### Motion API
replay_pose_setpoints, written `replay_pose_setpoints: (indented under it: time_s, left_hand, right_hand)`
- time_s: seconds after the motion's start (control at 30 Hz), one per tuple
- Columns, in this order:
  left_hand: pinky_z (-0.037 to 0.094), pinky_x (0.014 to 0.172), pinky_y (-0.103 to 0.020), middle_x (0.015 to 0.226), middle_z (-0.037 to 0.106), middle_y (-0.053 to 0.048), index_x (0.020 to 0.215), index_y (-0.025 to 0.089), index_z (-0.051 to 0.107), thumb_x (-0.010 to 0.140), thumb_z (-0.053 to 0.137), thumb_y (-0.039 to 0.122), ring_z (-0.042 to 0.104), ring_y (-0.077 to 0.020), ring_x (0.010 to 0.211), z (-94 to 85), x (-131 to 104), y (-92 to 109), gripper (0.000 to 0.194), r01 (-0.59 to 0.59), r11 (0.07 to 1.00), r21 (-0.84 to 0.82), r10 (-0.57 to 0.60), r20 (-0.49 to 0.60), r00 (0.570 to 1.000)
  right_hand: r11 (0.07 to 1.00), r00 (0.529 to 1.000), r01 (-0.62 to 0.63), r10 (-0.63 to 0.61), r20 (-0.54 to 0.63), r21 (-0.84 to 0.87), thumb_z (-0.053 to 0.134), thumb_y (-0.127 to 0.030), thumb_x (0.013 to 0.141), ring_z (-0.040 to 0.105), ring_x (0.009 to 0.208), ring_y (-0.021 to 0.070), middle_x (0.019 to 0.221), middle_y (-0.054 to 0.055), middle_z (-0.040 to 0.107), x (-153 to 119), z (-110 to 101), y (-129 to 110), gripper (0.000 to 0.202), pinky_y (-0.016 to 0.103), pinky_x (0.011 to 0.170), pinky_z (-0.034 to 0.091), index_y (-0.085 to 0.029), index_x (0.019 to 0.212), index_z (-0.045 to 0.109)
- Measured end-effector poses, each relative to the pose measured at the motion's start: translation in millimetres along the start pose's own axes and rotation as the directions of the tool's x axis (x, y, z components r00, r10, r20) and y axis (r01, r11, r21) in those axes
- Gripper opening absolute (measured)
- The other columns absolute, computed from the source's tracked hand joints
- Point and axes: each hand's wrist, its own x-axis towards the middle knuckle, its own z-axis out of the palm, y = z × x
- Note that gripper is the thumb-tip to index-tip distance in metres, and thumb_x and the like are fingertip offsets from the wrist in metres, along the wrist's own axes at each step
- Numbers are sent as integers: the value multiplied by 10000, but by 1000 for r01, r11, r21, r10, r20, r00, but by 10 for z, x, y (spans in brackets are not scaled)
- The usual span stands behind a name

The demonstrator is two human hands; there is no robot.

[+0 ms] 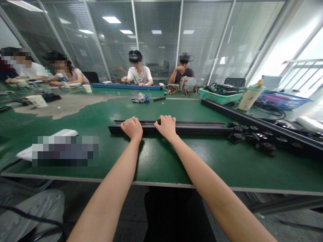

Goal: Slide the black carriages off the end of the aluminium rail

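Observation:
A long black channel-shaped rail [202,130] lies across the green table in front of me. My left hand [132,128] is closed over it near its left end, fingers curled out of sight on the far side. Farther right along the same rail, my right hand [167,127] is closed, with a small black part [158,122] showing between thumb and fingers. What that part is, and whether it touches the rail, I cannot tell. Several small black parts with metallic faces [237,137] lie by the rail's right end.
A second long black rail [252,121] runs diagonally at the right. Behind it stand a green basket [222,97] of cables, a cream bottle [249,98] and a blue bin [285,101]. A white device [63,133] lies left, a crumpled cloth [140,98] ahead. Several people sit across the table.

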Motion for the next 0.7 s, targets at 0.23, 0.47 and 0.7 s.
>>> replay_pose_setpoints:
  time_s: [0.23,0.47,0.7]
  left_hand:
    - [362,1163,-509,1140,815,-245,1060,82,838,1062,239,242,710,-346,1170,0,3,-4,619,-10,1000,12,10,1,1000]
    - [364,1161,-515,1127,819,-236,1057,94,839,1060,237,248,708,-349,1158,-20,-11,12,622,-13,1000,9,13,-5,1000]
    - [356,1165,-520,1144,814,-238,1056,106,833,1062,230,255,701,-353,1172,-32,-11,18,622,-7,1000,5,7,9,1000]
  right_hand:
    - [1000,1000,-3,3,-4,4,503,-365,1058,613,1195,334,1212,171,769,5,2,1,319,443,999,374,-166,1176,721]
    - [1000,1000,-20,20,4,1,505,-364,1049,615,1183,331,1206,168,766,5,-13,11,301,439,992,375,-170,1162,706]
    - [999,999,-29,29,15,16,497,-363,1044,621,1189,337,1208,173,765,3,-37,6,300,446,1004,378,-171,1158,697]
